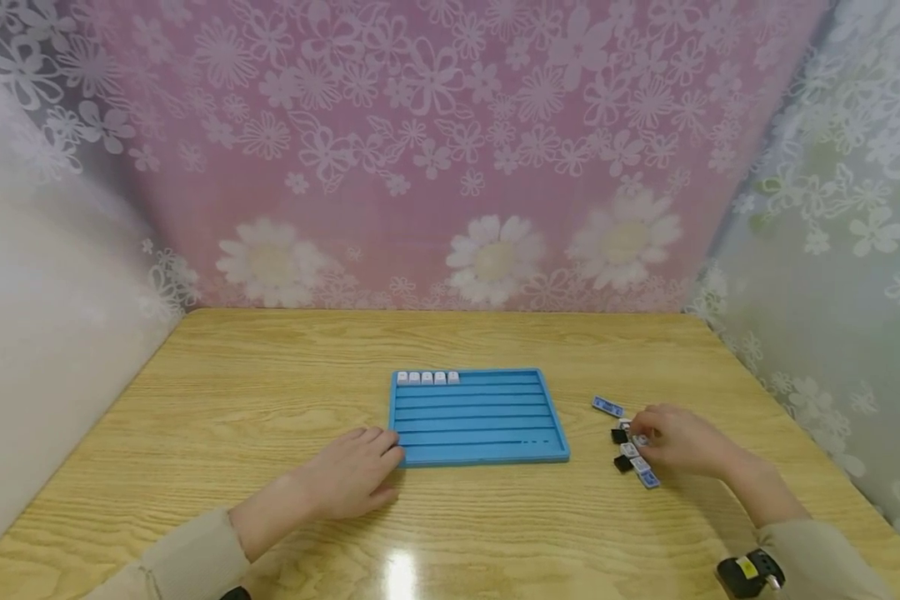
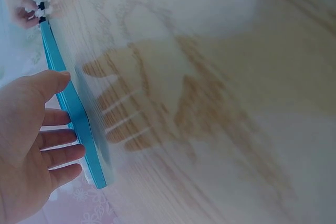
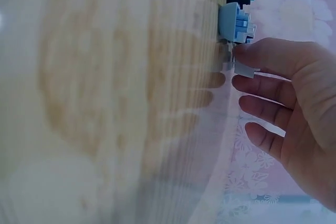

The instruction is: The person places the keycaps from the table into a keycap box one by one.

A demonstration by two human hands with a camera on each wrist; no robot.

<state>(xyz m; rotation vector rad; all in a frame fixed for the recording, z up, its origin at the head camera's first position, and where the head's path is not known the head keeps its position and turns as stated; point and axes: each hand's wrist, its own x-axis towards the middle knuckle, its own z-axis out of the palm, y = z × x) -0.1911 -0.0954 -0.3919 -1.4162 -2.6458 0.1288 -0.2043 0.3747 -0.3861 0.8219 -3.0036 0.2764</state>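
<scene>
A shallow blue tray (image 1: 468, 423) with ridged rows lies mid-table. White keycaps (image 1: 427, 378) stand side by side in the left part of its top row. My left hand (image 1: 351, 475) touches the tray's near left corner with its fingertips, fingers fairly straight; the left wrist view shows thumb and fingers along the rim. To the right of the tray, my right hand (image 1: 678, 440) reaches into a small scatter of keycaps. Between its thumb and index finger it pinches a white keycap (image 3: 244, 70). The legend on that keycap cannot be read.
Around the right hand lie loose keycaps: a long blue keycap (image 1: 607, 407), a black keycap (image 1: 623, 464), a smaller blue keycap (image 1: 648, 479) and several white ones. The wooden table (image 1: 285, 358) meets flowered curtains (image 1: 450, 167) at the back and sides.
</scene>
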